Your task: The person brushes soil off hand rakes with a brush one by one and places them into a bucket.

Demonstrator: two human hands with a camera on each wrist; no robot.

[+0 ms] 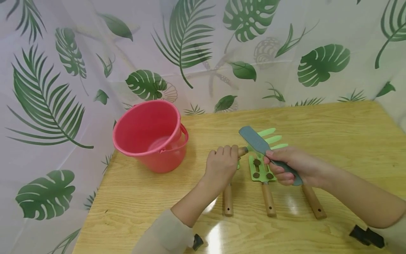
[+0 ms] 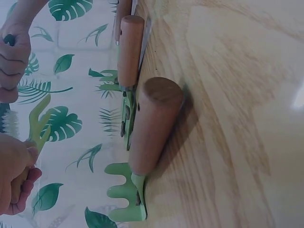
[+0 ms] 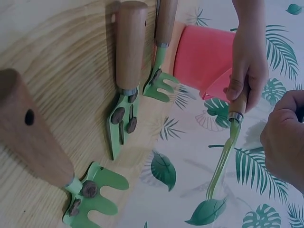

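My left hand (image 1: 222, 164) grips the wooden handle (image 1: 243, 151) of a green hand fork (image 3: 221, 164), its prongs pointing right in the head view. My right hand (image 1: 299, 165) holds a grey-blue brush (image 1: 255, 139) by its handle, above the fork's prongs. Whitish bristles (image 2: 9, 121) show under the brush in the left wrist view. Below the hands lie a slotted green trowel (image 1: 262, 173) with brown lumps on its blade and, either side of it, a left hand rake (image 3: 161, 85) and a right hand rake (image 3: 104, 190). In the head view the hands hide most of both rake heads.
A red bucket (image 1: 149, 137) stands upright at the table's back left, its handle hanging to the right. The wooden table (image 1: 349, 148) meets a leaf-patterned sheet (image 1: 203, 81) behind and on the left. The tools' wooden handles point toward the front edge.
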